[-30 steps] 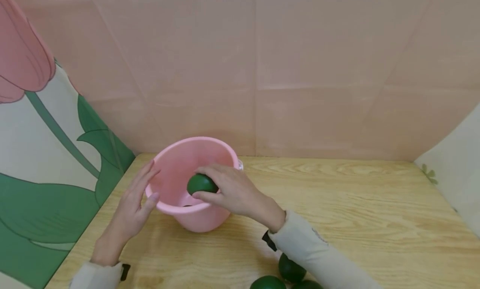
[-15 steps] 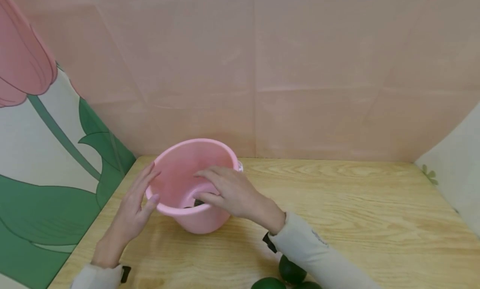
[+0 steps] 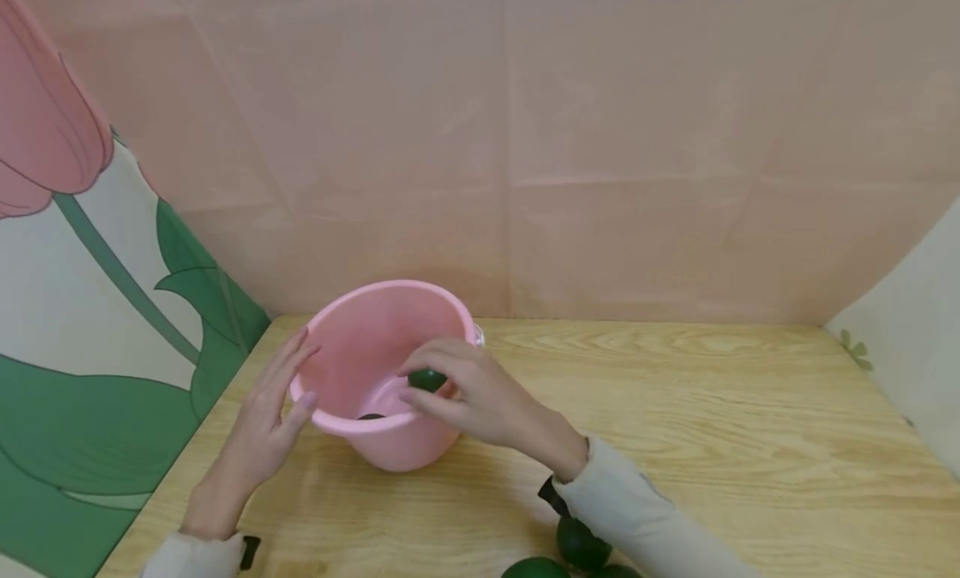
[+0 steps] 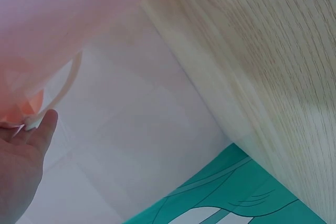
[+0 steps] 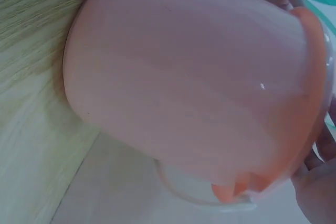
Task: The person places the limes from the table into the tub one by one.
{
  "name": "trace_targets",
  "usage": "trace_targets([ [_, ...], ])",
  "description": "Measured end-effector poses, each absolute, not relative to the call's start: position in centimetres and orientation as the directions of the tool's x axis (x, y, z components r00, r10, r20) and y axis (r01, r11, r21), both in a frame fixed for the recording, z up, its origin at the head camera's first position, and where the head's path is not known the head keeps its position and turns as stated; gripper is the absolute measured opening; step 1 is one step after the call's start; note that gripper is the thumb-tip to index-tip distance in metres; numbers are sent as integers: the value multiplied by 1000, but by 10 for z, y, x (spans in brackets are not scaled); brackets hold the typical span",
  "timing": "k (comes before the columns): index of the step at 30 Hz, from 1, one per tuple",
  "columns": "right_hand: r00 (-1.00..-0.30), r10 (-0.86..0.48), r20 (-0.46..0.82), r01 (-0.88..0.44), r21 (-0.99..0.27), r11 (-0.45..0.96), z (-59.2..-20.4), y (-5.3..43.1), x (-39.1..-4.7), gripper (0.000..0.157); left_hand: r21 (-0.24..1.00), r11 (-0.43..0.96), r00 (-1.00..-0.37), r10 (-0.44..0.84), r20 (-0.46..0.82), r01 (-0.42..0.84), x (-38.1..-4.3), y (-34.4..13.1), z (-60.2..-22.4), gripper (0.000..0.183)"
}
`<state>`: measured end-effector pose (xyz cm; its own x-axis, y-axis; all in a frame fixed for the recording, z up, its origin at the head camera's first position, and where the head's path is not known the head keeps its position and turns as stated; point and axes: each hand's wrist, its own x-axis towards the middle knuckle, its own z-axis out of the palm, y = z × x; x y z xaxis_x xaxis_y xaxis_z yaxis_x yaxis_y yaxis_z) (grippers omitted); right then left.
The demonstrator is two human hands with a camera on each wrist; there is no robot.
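Note:
A pink bucket (image 3: 401, 444) stands on the wooden table, with its mouth facing up toward me. My left hand (image 3: 258, 432) rests on its left rim, fingers long and fairly straight. In the left wrist view the fingers of that hand (image 4: 21, 171) touch the rim near the bucket's handle (image 4: 68, 85). Over the near right rim reaches my right hand (image 3: 476, 390), thumb and fingers apart. Between them shows a dark green avocado (image 3: 427, 379), seemingly lying inside the bucket. A sliver of another dark thing (image 3: 371, 416) shows low inside, mostly hidden by the rim.
Several more avocados (image 3: 583, 545) lie at the table's near edge, partly under my right sleeve (image 3: 637, 507) and cut off by the frame. Behind the bucket rises a pinkish back wall (image 3: 600, 144). A flower-printed panel (image 3: 97, 428) borders the table on the left.
My right hand has let go of the avocado it held, which dropped into the bucket and now shows farther right. That hand has shifted slightly right; the left has stayed on the rim.

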<state>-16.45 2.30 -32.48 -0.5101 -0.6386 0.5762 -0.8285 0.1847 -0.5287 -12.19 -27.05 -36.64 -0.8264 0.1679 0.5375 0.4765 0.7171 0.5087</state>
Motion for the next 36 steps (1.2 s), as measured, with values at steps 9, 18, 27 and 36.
trace_targets([
  [9, -399, -590, 702, -900, -424, 105, -330, 40, -157, 21, 495, 719, -814, 170, 555, 488, -122, -271, -367, 58],
  [18, -392, -588, 708, -911, -389, 139, -328, 50, -147, 21, 490, 702, -794, 180, 580, 517, -122, -271, -368, 58],
  [27, -367, -608, 704, -922, -363, 136, -331, 60, -139, 25, 492, 706, -798, 175, 577, 510, -121, -270, -366, 57],
  [36, -367, -598, 712, -917, -385, 105, -335, 70, -134, 25, 500, 702, -804, 175, 568, 506, -121, -270, -366, 56],
])
